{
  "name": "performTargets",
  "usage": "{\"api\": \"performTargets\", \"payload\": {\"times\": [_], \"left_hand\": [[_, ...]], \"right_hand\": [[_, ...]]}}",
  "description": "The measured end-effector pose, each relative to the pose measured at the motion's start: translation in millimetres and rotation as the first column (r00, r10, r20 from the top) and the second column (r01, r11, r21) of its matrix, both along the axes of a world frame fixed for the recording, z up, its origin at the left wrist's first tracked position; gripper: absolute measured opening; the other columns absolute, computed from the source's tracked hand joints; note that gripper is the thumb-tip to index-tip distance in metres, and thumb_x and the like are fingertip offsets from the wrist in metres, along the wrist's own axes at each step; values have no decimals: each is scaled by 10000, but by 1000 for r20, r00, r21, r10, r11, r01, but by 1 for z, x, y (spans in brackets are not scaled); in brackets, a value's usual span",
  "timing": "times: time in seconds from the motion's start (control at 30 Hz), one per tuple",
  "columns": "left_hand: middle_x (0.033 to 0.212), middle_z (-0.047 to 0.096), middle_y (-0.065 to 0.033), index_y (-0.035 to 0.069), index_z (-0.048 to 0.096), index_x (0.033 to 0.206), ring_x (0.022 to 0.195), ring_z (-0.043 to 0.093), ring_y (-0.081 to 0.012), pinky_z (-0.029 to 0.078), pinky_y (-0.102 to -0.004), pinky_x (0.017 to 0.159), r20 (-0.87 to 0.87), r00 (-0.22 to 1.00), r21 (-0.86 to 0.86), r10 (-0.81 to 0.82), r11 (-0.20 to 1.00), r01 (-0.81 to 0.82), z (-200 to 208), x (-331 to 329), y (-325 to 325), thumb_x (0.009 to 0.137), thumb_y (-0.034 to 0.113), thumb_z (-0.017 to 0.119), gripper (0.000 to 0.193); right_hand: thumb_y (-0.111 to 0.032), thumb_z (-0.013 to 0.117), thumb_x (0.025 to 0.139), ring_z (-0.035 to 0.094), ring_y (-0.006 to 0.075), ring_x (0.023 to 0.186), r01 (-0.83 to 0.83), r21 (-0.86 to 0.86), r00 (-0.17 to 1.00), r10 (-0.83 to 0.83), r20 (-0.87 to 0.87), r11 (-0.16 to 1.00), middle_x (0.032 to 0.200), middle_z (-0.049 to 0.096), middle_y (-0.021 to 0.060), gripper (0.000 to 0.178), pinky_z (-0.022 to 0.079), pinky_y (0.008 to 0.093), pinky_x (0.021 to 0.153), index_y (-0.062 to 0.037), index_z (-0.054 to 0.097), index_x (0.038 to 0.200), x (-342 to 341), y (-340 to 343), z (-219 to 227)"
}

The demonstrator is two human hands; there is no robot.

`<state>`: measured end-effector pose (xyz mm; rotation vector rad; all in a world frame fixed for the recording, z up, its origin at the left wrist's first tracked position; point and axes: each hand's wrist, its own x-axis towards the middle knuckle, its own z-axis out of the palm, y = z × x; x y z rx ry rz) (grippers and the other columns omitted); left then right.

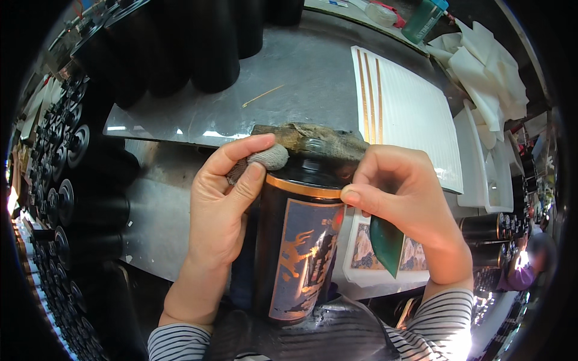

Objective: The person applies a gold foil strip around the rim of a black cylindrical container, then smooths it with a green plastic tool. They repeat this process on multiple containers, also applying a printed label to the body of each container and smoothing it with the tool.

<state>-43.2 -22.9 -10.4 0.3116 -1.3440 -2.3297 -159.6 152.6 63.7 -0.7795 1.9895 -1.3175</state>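
A shiny black canister (264,256) stands tilted against my dark apron, its neck toward the far side. A blue label (304,262) with gold figures covers its front, and a gold strip (304,188) runs round its shoulder. My left hand (226,192) is closed at the canister's left shoulder. Between its thumb and fingers shows a piece of grey knitted cloth (269,158); whether it is worn on a finger I cannot tell. My right hand (400,192) pinches the strip's right end. A green pointed scraper-like blade (386,243) hangs below that hand, its upper end hidden.
A dirty rag (307,133) lies behind the canister on the grey table (313,60). To the right are a white sheet (409,114) with gold strips, a label stack (364,249) and a white bin (481,156). Black canisters (217,48) stand far left; more crowd the left side.
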Motion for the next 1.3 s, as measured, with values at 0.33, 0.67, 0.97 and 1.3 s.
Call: {"api": "performTargets", "payload": {"times": [0.33, 0.67, 0.97, 1.3], "left_hand": [[1387, 454, -200, -42, 354, 1408, 1333, 377, -304, 232, -422, 1119, 50, 997, -643, -56, 763, 75, 17, 42, 27, 812, 81, 706, 704], [1373, 478, -189, -7, 449, 1353, 1353, 338, -372, 221, -473, 1114, 56, 998, -882, 19, 469, 40, 22, 41, 20, 827, 92, 608, 559], [1247, 547, -136, 55, 372, 1419, 1295, 417, -321, 248, -497, 1098, 113, 993, -981, 43, 163, 104, 50, 34, 36, 775, 159, 683, 722], [1355, 454, -190, 3, 340, 1405, 1342, 347, -354, 206, -472, 1104, 125, 992, -884, 29, 457, 98, 31, 42, 32, 813, 120, 621, 666]], "right_hand": [[-162, 733, 817, 459, 28, 582, 8, 20, 1000, -7, -27, 1000, 599, 556, -9, 252, 365, 203, 515, 9, 593, 695, -1, 0, -2], [-290, 572, 953, 485, 40, 585, 59, -101, 998, -60, -11, 993, 610, 549, -9, 367, 379, 201, 527, 10, 619, 746, -3, 15, -15], [-226, 607, 929, 501, 31, 633, 67, -183, 998, -65, 19, 981, 677, 577, -18, 270, 407, 193, 566, 26, 643, 840, -4, 24, -23], [-175, 686, 869, 514, 32, 615, 110, -205, 992, -96, 79, 973, 683, 586, -20, 194, 403, 183, 557, 3, 640, 807, -1, 28, -25]]}}
